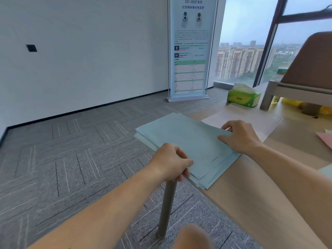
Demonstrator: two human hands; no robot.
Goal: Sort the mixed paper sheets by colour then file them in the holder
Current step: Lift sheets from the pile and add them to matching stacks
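A stack of light blue paper sheets (181,135) lies at the left corner of the wooden table (255,186), partly overhanging its edge. My left hand (170,162) pinches the stack's near left edge between thumb and curled fingers. My right hand (239,135) holds the stack's right edge, thumb on top and fingers curled over the edge. A pale pink stack (239,115) lies just behind the blue one. Another pink sheet (326,139) shows at the right frame edge. No file holder is recognisable.
A green tissue box (242,96) stands at the table's far end. A grey stand with a brown panel (305,69) sits at the right rear, yellow items beneath it. A banner stand (190,51) rises from the carpet. The table leg (167,209) is below my left hand.
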